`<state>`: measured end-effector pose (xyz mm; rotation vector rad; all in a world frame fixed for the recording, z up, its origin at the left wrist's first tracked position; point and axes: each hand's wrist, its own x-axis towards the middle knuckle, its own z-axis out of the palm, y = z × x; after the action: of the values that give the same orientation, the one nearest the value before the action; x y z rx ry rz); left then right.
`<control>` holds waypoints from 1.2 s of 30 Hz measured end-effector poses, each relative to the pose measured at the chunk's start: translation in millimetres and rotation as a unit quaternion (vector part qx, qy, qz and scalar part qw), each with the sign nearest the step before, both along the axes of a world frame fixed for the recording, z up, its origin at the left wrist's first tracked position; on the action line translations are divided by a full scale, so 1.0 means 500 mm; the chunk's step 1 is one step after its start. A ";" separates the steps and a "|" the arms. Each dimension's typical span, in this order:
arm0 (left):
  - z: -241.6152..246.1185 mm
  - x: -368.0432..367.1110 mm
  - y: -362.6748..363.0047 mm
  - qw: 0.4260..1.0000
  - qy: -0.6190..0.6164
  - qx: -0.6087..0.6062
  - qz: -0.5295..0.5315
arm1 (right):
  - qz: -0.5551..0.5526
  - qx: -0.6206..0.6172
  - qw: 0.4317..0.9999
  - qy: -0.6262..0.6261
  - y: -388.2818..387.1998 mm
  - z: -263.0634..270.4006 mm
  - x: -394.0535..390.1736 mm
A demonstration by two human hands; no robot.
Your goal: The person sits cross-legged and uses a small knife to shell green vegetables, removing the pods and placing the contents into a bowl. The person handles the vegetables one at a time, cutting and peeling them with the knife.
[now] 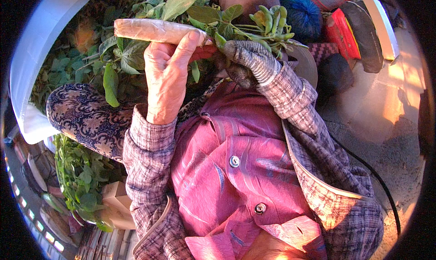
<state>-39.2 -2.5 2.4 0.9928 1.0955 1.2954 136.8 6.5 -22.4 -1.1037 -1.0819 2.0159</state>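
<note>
My bare left hand (pixel 168 74) is closed around a pale, film-wrapped tool handle (pixel 153 30), its thumb lying along the top. The tool's far end is hidden near my other hand. In a grey striped work glove, my right hand (pixel 250 59) grips a green bean plant (pixel 231 23), close to the handle's right end. Plump green pods (pixel 270 20) cluster just beyond the gloved fingers. More broad bean leaves (pixel 133 55) hang behind and below my left hand. What the gloved palm covers cannot be seen.
A heap of leafy plants (pixel 64 66) lies at upper left beside a white sheet (pixel 44 45). Cut greens (pixel 81 178) and a cardboard box (pixel 117 202) sit lower left. A ball of blue twine (pixel 301 16) is at upper right; a black cable (pixel 378 180) crosses the concrete floor.
</note>
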 end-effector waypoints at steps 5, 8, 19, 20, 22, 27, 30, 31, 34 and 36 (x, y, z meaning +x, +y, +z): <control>0.007 -0.011 -0.002 0.998 -0.051 -0.017 -0.017 | 0.125 -0.022 0.989 0.073 0.011 0.011 0.026; 0.007 -0.017 -0.003 0.991 -0.108 -0.029 -0.071 | 0.165 -0.023 0.984 0.063 0.007 0.023 0.039; -0.003 -0.017 -0.005 0.996 -0.073 -0.011 -0.043 | 0.089 0.030 0.995 0.018 -0.004 0.032 0.024; -0.003 -0.016 -0.006 0.999 -0.026 -0.002 -0.034 | 0.053 0.039 0.998 0.015 -0.011 0.022 0.014; 0.006 -0.010 -0.009 0.999 -0.003 0.001 -0.032 | 0.001 0.067 0.998 0.002 -0.002 0.000 0.000; 0.021 0.003 -0.025 0.996 0.062 0.054 -0.020 | -0.011 0.147 0.989 0.011 -0.001 -0.029 -0.024; 0.027 0.013 -0.026 0.991 0.113 0.070 0.006 | -0.025 0.170 0.985 0.022 -0.003 -0.034 -0.027; 0.027 0.013 -0.025 0.988 0.139 0.072 0.012 | -0.027 0.175 0.984 0.022 -0.003 -0.037 -0.029; 0.019 0.011 -0.025 0.984 0.158 0.079 0.017 | -0.012 0.193 0.981 -0.008 -0.006 -0.033 -0.027; 0.019 0.012 -0.024 0.984 0.157 0.084 0.023 | 0.011 0.201 0.978 -0.048 -0.006 -0.022 -0.021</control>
<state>-33.3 -14.5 11.9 1.3393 1.2661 1.3139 126.1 3.3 -33.7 -0.9817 -1.4774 1.6707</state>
